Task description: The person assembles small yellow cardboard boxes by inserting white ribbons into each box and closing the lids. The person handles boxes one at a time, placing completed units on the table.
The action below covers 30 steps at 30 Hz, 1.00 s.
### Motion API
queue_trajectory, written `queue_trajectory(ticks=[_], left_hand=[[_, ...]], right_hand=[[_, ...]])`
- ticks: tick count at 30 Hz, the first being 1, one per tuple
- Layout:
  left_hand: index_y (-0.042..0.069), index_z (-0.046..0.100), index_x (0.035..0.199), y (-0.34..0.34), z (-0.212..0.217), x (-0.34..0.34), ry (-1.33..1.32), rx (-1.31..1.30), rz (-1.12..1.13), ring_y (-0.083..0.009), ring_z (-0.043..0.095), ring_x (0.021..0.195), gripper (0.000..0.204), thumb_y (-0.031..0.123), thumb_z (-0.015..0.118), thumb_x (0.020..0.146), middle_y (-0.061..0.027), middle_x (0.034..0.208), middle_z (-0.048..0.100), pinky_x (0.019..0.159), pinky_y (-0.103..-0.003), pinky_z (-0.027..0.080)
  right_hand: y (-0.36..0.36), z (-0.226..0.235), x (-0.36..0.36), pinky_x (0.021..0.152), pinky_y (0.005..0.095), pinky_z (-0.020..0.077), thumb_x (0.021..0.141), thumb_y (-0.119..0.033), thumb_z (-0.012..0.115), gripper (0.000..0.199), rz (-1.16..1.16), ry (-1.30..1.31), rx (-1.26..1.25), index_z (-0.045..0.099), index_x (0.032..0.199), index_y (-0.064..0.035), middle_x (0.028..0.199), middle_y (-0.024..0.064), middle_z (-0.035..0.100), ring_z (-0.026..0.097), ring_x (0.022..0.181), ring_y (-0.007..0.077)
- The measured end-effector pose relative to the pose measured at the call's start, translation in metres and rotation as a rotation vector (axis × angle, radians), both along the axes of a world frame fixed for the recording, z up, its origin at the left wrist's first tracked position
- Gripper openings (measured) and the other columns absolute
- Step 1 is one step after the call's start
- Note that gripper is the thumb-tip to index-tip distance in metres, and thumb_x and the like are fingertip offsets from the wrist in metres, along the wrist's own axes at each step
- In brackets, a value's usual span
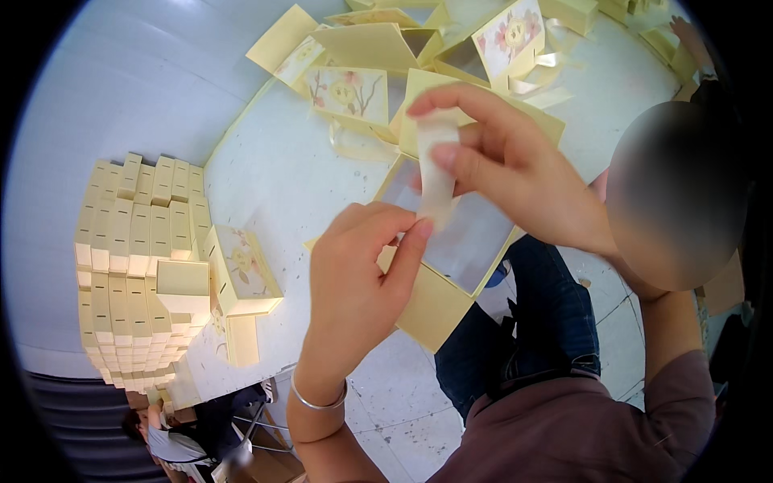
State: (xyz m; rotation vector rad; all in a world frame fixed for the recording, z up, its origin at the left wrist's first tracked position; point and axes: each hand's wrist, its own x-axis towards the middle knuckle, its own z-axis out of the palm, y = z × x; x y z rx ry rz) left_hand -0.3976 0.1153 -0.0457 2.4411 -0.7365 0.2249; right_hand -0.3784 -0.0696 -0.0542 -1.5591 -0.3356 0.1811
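The left grip (354, 270) is a close pinch, thumb and forefinger nipped together on the lower end of a white strip (437, 165). The right grip (519, 165) is looser, its thumb laid on the strip higher up and its fingers curled around behind. The strip, blurred enough that ribbon or tape cannot be told apart, runs upright between the two; having a hand near each end probably keeps it straight and under control.

Just beneath is an open box (475, 249), its pale grey inside facing up and a cream flap (435, 314) folded out toward the lap. It sits at the edge of the desk (298, 201), likely so both hands can reach it easily.

Beyond it, open floral boxes (346, 92) lie jumbled with pale ribbons (354, 145) trailing from them, perhaps left open for access. To the left, cream boxes stand in a tight stack (137, 233), presumably to save room; a floral-topped box (250, 266) rests beside it. At the upper right, a co-worker's hand (688, 36) shows near more boxes.
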Motion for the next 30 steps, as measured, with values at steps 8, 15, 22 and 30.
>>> queue_trajectory(ticks=[8, 15, 22, 30], left_hand=[[0.006, 0.062, 0.079, 0.0, 0.013, -0.012, -0.068, 0.326, -0.106, -0.0225, 0.054, 0.074, 0.013, 0.015, 0.069, 0.073, -0.0044, 0.08, 0.061, 0.065, -0.034, 0.042], [0.011, 0.06, 0.114, 0.02, -0.002, -0.042, 0.032, 0.292, -0.196, -0.0269, 0.052, 0.108, 0.057, 0.042, 0.07, 0.067, -0.0068, 0.123, 0.055, 0.092, -0.046, 0.036], [0.018, 0.068, 0.099, 0.048, -0.06, -0.065, -0.225, 0.427, -0.14, -0.0212, 0.058, 0.102, 0.021, 0.017, 0.057, 0.081, -0.0004, 0.106, 0.065, 0.095, -0.038, 0.035], [0.02, 0.068, 0.094, 0.054, -0.063, -0.068, -0.255, 0.452, -0.121, -0.0209, 0.056, 0.103, 0.017, 0.018, 0.057, 0.081, 0.0019, 0.107, 0.065, 0.097, -0.04, 0.033]], right_hand=[[-0.008, 0.011, 0.014, 0.083, 0.0366, 0.0445, 0.077, -0.009, 0.061, 0.014, 0.47, -0.769, -0.733, 0.059, 0.089, -0.0003, 0.085, 0.0121, 0.058, 0.055, 0.086, 0.0294], [-0.002, -0.02, 0.021, 0.058, 0.0368, 0.0494, 0.068, -0.004, 0.059, 0.004, 0.523, -0.83, -0.842, 0.06, 0.068, -0.0012, 0.062, 0.0138, 0.058, 0.06, 0.061, 0.0321], [0.012, -0.055, 0.016, 0.05, 0.0362, 0.0494, 0.063, -0.005, 0.062, 0.003, 0.699, -0.905, -0.864, 0.062, 0.063, -0.0016, 0.069, 0.0144, 0.063, 0.064, 0.062, 0.0279], [0.028, -0.062, 0.023, 0.049, 0.0373, 0.0484, 0.062, -0.007, 0.063, 0.004, 0.81, -0.851, -0.81, 0.063, 0.065, -0.0037, 0.067, 0.0133, 0.063, 0.063, 0.062, 0.0267]])
